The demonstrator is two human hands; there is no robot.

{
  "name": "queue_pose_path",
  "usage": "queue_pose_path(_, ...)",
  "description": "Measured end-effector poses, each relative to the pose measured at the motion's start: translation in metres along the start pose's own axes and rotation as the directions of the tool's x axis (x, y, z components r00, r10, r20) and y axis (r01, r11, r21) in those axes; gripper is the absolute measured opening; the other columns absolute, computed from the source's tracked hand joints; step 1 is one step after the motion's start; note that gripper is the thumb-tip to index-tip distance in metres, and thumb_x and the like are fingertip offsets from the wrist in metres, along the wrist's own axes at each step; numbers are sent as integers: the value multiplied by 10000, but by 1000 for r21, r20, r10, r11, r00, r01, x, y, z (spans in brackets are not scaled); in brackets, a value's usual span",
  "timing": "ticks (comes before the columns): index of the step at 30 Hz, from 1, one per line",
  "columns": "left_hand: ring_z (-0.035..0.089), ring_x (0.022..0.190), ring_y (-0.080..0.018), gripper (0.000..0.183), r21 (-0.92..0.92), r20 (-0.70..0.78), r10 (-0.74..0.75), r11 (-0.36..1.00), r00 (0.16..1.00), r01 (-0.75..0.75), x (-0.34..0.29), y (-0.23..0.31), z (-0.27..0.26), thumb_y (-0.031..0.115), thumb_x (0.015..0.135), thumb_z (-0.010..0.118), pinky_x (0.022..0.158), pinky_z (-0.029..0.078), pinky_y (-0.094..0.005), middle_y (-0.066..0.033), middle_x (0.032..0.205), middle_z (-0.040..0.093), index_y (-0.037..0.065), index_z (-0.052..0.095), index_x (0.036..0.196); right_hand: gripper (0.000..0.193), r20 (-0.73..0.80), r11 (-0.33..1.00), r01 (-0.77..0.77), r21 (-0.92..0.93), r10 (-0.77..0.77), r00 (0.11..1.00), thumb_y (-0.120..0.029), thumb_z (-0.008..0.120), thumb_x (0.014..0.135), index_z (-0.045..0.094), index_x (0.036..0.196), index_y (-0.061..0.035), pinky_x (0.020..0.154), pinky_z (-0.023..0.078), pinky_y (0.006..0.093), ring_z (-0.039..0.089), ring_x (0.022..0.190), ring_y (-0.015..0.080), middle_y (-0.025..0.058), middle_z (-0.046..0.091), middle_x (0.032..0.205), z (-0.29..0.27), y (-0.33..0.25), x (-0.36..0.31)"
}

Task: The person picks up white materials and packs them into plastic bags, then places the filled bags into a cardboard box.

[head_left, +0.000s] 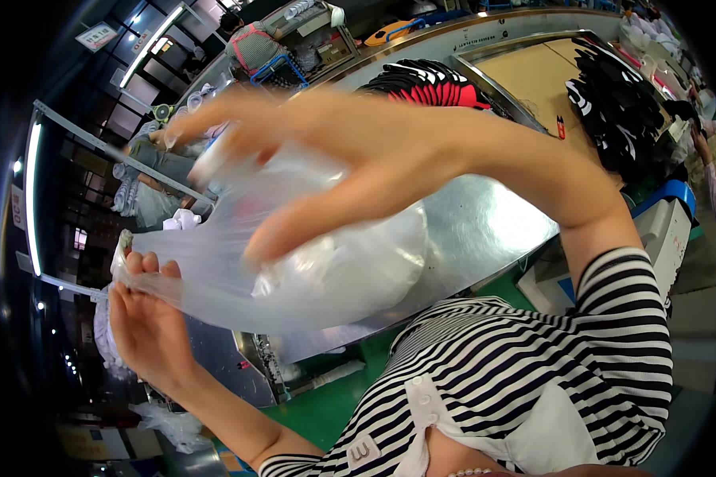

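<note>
A translucent, colourless plastic bag (334, 282) spans the frame's centre, drawn into taut folds leftward, glossy and bulging rightward. At centre left, the bare left hand (149, 318) curls around its gathered end; the blurred bare right hand (334, 167), upper centre, spreads wide, contact unclear.

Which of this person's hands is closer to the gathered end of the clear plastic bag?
Left. The left hand grips the gathered end at the picture's left; the right hand, blurred, is farther right, spread open before the bag.
</note>
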State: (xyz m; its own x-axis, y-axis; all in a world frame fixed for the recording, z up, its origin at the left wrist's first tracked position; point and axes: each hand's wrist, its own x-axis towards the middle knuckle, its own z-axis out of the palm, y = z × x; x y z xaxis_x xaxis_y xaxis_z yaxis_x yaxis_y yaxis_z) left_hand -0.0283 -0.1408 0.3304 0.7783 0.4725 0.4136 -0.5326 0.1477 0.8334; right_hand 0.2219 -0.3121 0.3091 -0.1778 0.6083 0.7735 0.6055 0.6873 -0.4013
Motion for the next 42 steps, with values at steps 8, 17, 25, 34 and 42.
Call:
queue_pose_path(8, 558, 1057, -156, 477, 318, -320, -185, 903, 929, 289, -59, -74, -34, 243, 869, 608, 881, 442, -311, -75, 1166, 577, -20, 464, 1242, 692, 409, 953, 144, -266, -24, 912, -551, 487, 881, 376, 1324, -30, 738, 435, 420, 620, 807, 309, 121, 656, 847, 99, 22, 38)
queue_pose_path(17, 593, 829, -158, 315, 319, -344, -100, 923, 934, 217, -74, -53, -26, 84, 844, 631, 819, 454, -299, -73, 889, 619, -12, 482, 1105, 941, -43, 980, -127, 153, 135, 990, -402, 752, 729, 239, 1423, -27, 1064, 327, 377, 422, 1280, 300, 196, 399, 1403, 98, 90, 1)
queue_pose_path(25, 591, 801, -93, 185, 510, -299, -179, 800, 937, 316, -66, -37, -54, 112, 886, 612, 703, 458, -234, -31, 903, 640, 32, 546, 1040, 455, 448, 764, -531, 367, 355, 821, -353, 570, 908, 532, 1168, 19, 755, 486, 361, 584, 910, 268, 163, 581, 1002, 204, 76, -44)
queue_pose_path(34, 534, 730, -180, 100, 812, 578, 250, -86, 777, -577, -48, -84, -49, 236, 626, 659, 733, 369, -364, 20, 586, 561, 144, 621, 638, 331, 334, 769, -619, 160, 548, 767, -243, 557, 910, 509, 1179, -55, 655, 449, 301, 544, 759, 167, 54, 571, 928, 202, 103, -45)
queue_pose_path(42, 613, 745, -216, 212, 869, 494, -31, 61, 869, -491, -16, -113, -65, 341, 703, 614, 650, 413, -376, -22, 659, 657, 154, 713, 710, 462, 706, 828, -528, -188, 488, 514, -320, 548, 893, 478, 1259, -47, 756, 510, 328, 615, 922, 191, 97, 639, 1037, 179, 100, -39)
